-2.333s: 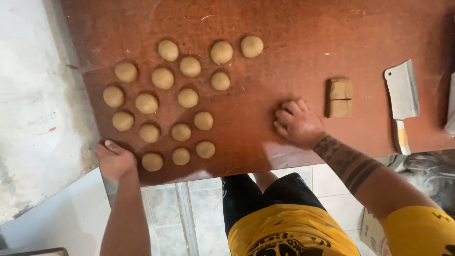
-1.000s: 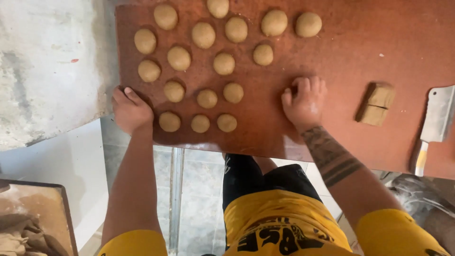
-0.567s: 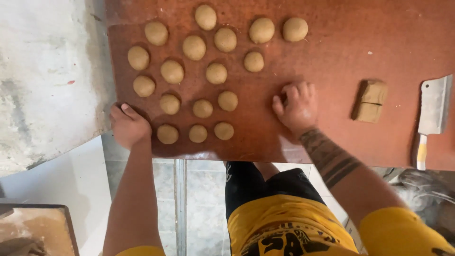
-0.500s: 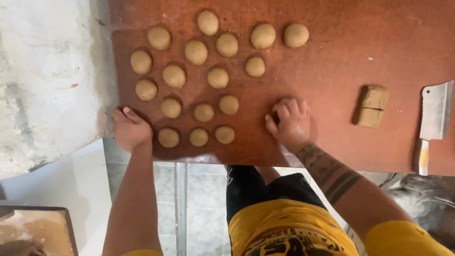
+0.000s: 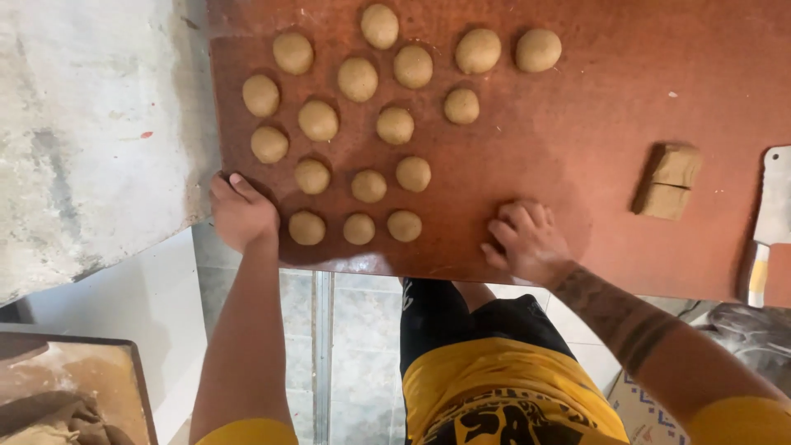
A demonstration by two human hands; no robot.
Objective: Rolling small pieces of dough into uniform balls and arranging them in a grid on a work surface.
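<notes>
A person's right hand presses down, fingers curled, on the reddish-brown worktop, its palm cupped over a spot near the front edge; whatever lies beneath it is hidden, so the grip cannot be read as holding anything for certain, though the cupped pose suggests a piece of dough being rolled into shape. The left hand rests at the worktop's left corner, fingers laid flat on the edge, holding nothing and seemingly steadying the board. Between and beyond the two hands lie the dough balls: seventeen tan rounds set out in loose rows, apart from one another, the nearest row just beside the left hand and the farthest at the board's back edge. To the right, well apart from the balls, sits a block of dough, scored or cut across into two squarish pieces and not yet rounded; a cleaver lies at the far right edge, its pale handle toward the person. By this showing, the shaping looks well advanced, with most of the dough already portioned and rolled; what is left appears to be the piece under the right palm and the uncut block.
</notes>
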